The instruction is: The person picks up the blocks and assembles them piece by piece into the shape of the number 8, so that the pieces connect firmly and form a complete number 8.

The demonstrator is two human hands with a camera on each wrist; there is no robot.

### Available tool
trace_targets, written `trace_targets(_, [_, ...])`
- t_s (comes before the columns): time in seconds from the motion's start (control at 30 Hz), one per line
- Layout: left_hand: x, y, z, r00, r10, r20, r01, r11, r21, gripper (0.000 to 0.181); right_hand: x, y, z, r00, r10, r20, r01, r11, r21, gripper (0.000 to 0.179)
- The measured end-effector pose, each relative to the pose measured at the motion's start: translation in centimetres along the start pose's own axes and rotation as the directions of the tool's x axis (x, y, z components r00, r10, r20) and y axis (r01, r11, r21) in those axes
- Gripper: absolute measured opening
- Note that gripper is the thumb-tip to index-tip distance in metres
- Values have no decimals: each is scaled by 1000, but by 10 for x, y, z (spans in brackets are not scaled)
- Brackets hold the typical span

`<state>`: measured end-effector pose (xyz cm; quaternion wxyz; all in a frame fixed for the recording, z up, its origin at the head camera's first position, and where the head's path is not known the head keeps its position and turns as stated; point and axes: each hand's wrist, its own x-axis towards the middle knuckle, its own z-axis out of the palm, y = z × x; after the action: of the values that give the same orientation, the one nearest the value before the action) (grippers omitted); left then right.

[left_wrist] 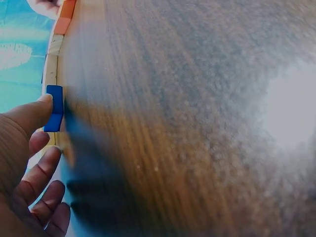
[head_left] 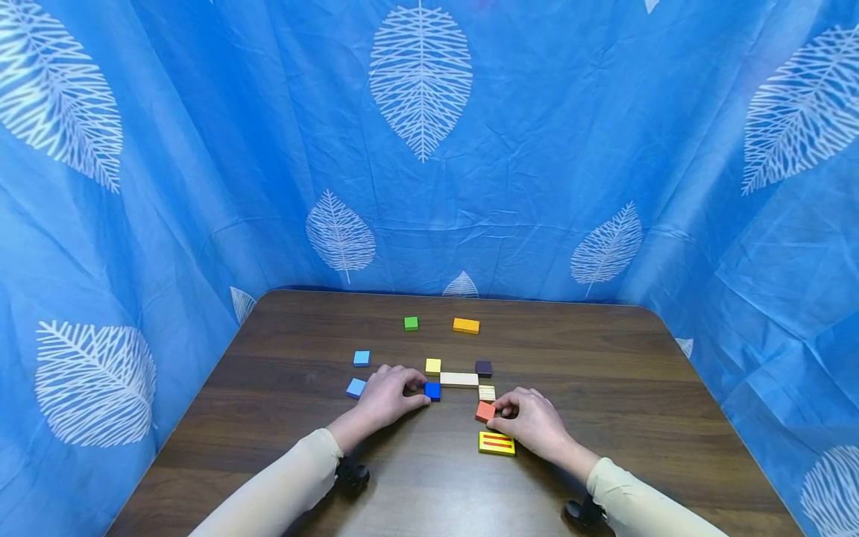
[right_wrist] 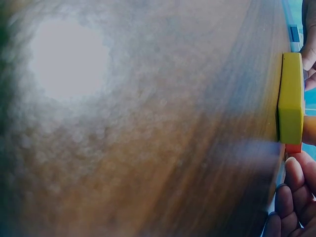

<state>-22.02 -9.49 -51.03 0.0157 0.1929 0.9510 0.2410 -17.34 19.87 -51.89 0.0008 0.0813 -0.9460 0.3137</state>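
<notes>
My left hand (head_left: 391, 395) pinches a dark blue block (head_left: 432, 391) on the table, its thumb on the near side in the left wrist view. That block sits at the left end of a long pale wooden block (head_left: 459, 380), with a yellow block (head_left: 432, 366) just behind it. Between thumb and fingers, my right hand (head_left: 533, 422) holds an orange-red block (head_left: 485, 412), tilted a little. This block lies right at a small striped wooden block (head_left: 487, 393). Closer to me lies a yellow block with red stripes (head_left: 496, 444); it hides most of the orange-red block in the right wrist view.
A dark purple block (head_left: 484, 368) lies behind the long block's right end. Two light blue blocks (head_left: 362, 359) lie to the left, one beside my left hand. Farther back are a green block (head_left: 411, 324) and an orange-yellow block (head_left: 466, 326). Blue curtains surround the brown table (head_left: 268, 418).
</notes>
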Motion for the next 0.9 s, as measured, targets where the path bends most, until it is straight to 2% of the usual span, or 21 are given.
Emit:
trace_targets(0.23, [-4, 1, -10, 1000, -1, -14, 0, 999, -43, 35, 0, 1, 0, 1000, -8, -9, 8, 1000, -2, 21])
trace_targets(0.5, [-11, -2, -38, 997, 18, -81, -23, 998, -62, 31, 0, 1, 1, 1000, -12, -11, 12, 1000, -5, 21])
trace_targets(0.73, [-21, -21, -61, 990, -37, -135, 26, 996, -81, 35, -1, 1, 1, 1000, -6, -12, 6, 1000, -2, 21])
trace_targets(0.9, [-29, -38, -77, 986, -24, -165, 13, 997, -72, 35, 0, 2, 1, 1000, -10, -15, 10, 1000, -1, 21])
